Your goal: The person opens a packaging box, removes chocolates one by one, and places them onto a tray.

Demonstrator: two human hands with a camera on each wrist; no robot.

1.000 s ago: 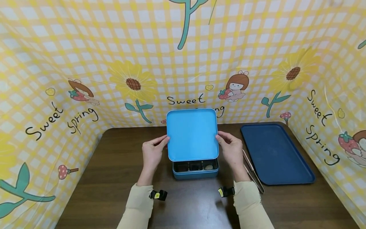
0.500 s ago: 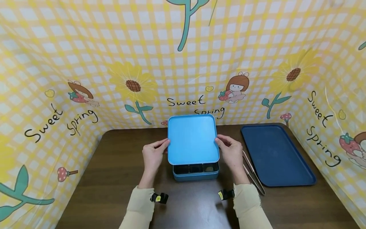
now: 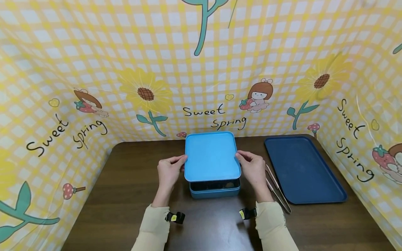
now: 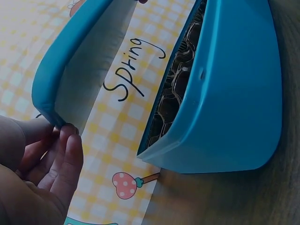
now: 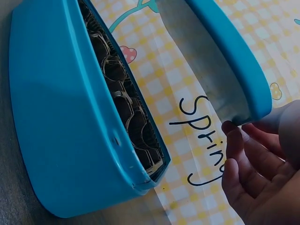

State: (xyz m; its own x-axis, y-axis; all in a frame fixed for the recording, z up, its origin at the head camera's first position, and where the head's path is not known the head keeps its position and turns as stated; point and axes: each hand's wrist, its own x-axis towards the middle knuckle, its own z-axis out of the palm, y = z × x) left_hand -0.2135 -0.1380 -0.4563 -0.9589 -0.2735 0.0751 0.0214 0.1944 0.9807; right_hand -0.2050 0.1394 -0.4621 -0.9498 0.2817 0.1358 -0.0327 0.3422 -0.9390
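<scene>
Both hands hold a bright blue square lid point(image 3: 211, 157) by its opposite side edges, thumbs on top. My left hand point(image 3: 169, 170) pinches its left rim, and my right hand point(image 3: 253, 167) pinches the right rim. Below the lid stands a blue tin box point(image 3: 215, 193), its opening mostly covered from above. In the left wrist view the lid point(image 4: 51, 70) hangs apart over the box point(image 4: 234, 93), its bare metal underside showing. Inside the box, dark divided compartments point(image 5: 117, 93) appear in the right wrist view.
Right of the box lie metal tongs point(image 3: 277, 190), close by my right forearm. Beside them is a dark blue rectangular tray point(image 3: 304, 169). The brown wooden table point(image 3: 125, 195) ends at a yellow checked cloth wall point(image 3: 150, 125) at the back and sides.
The lid has come down and tilted flatter over the box, covering more of its compartments. Both hands keep their pinch on its edges and have shifted slightly down with it.
</scene>
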